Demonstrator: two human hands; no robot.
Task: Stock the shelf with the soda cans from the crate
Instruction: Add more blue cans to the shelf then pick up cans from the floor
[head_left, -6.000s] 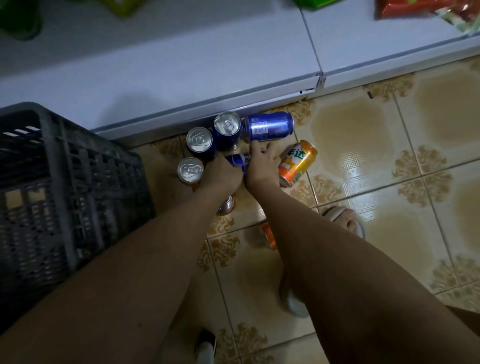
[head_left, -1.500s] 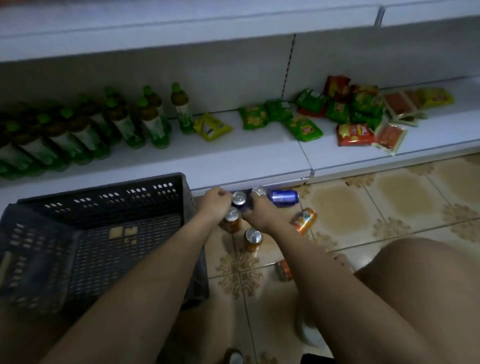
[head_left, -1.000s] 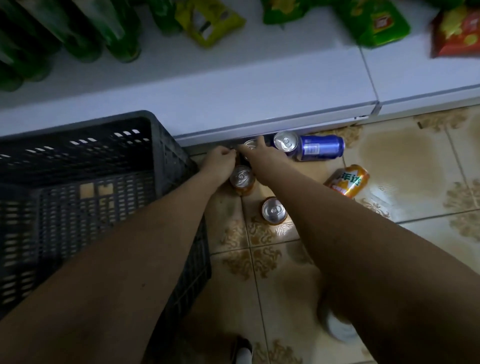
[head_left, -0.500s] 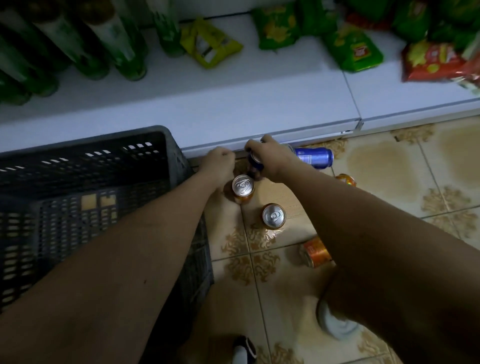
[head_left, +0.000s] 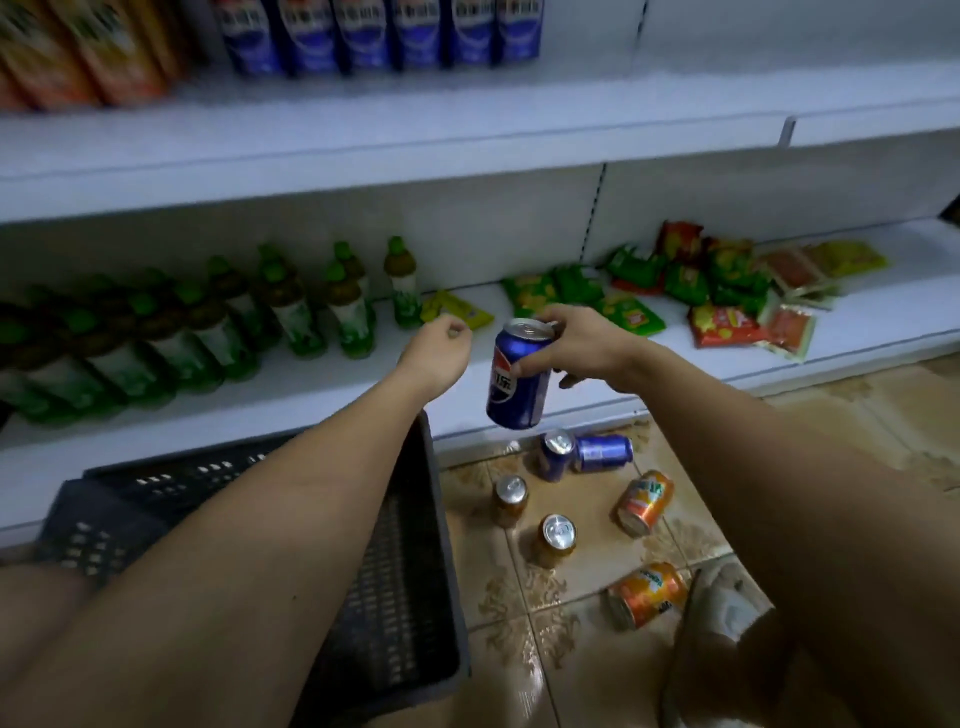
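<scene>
My right hand (head_left: 587, 348) grips a blue soda can (head_left: 517, 382) by its upper part, upright and lifted in front of the lower shelf (head_left: 363, 379). My left hand (head_left: 434, 353) hovers just left of the can with curled fingers and holds nothing. On the floor tiles below are several more cans: two blue ones (head_left: 555, 455) (head_left: 602, 453) by the shelf base, two upright orange ones (head_left: 510, 500) (head_left: 557, 539), and two orange ones lying on their sides (head_left: 644, 501) (head_left: 647, 595). The dark plastic crate (head_left: 405, 597) sits at lower left under my left forearm.
Green-capped bottles (head_left: 291, 312) line the lower shelf's left half; snack packets (head_left: 727, 291) lie on its right half. Blue cartons (head_left: 384, 31) and orange cartons (head_left: 78, 52) stand on the upper shelf (head_left: 467, 119). My foot in a pale shoe (head_left: 727, 597) is at lower right.
My right hand has lifted a blue can off the floor up to shelf height. My left hand rose with it, empty. The view has tilted up to the shelves.
</scene>
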